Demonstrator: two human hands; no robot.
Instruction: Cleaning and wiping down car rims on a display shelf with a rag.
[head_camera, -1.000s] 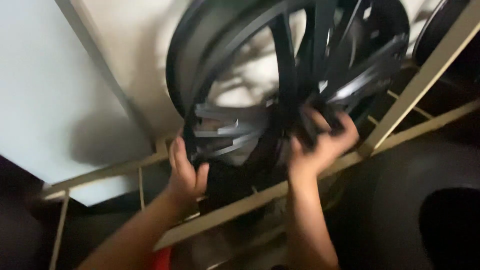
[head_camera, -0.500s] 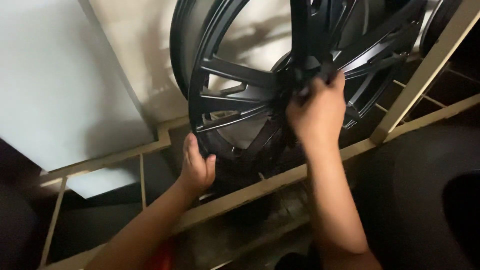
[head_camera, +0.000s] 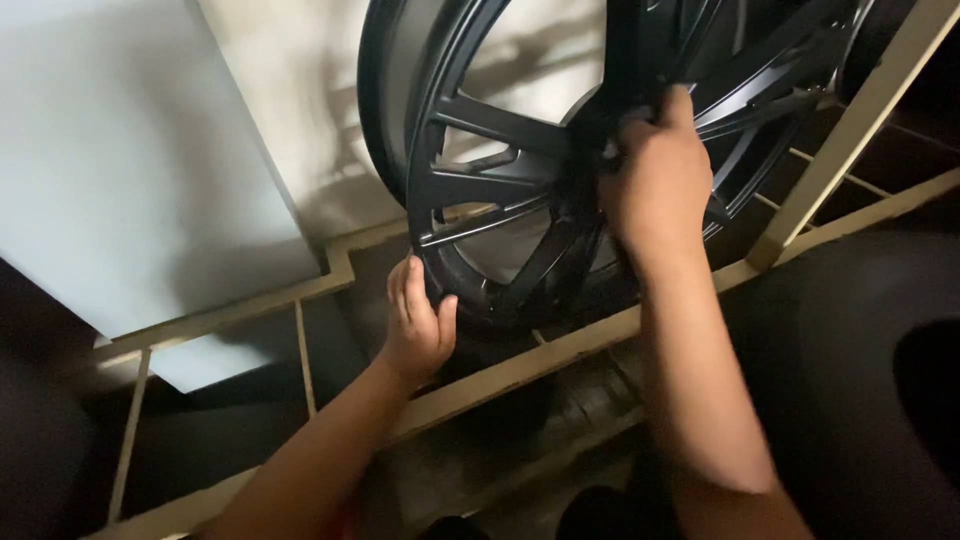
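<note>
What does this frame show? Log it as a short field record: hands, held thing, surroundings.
left hand: grips the lower rim of the black wheel
right hand: closed around the spokes near the hub
wheel: black multi-spoke alloy rim, upright, above the rack
rack: cream metal frame with thin cross rods
wall panel: pale, at left
tyre: dark, at right, blurred

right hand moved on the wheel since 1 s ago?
Yes. The right hand has climbed from the wheel's lower spokes, near the cream rack rail, to the hub of the black alloy wheel, well above the rail.
</note>
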